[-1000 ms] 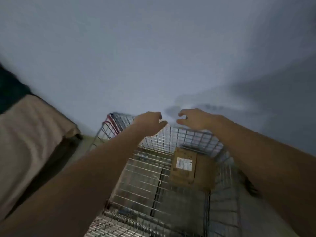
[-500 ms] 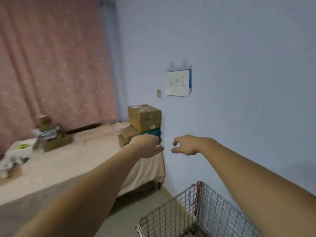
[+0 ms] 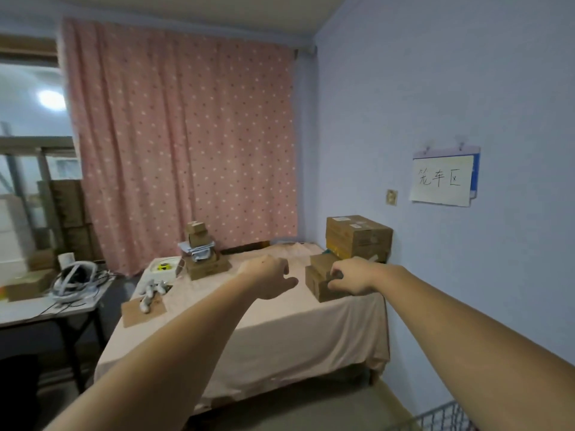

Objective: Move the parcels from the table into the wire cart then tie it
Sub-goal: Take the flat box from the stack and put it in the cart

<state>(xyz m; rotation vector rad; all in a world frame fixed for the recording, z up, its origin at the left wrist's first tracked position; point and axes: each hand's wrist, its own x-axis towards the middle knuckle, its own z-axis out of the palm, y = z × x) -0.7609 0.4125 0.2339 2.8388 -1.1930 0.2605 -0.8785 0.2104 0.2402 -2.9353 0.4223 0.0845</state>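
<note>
View has swung off the wire cart [image 3: 448, 419] — a sec ago it filled the lower frame with one parcel inside; now only a corner of its rim shows at 5 o'clock, and the table [image 3: 280, 331] with the remaining parcels sits dead ahead. Reads as one drop-off done, next fetch starting. Both arms are stretched toward the table as before, empty: left hand [image 3: 270, 279] loosely curled, holding nothing; right hand [image 3: 353, 276] likewise loosely curled, nothing in it, in front of the small brown parcel stack [image 3: 320, 279] at the table's near right — can't tell if it's touching yet. Behind that at 1 o'clock, bigger boxes [image 3: 357, 237] against the blue wall; a 2nd pile of small parcels [image 3: 202, 253] at 11 o'clock. Several loads left, tying not yet begun. Off-task: side desk w/ cables [image 3: 74, 281] at 9 o'clock, pink curtain [image 3: 180, 135], wall sign [image 3: 441, 178]. Nothing blocks the reach.
</note>
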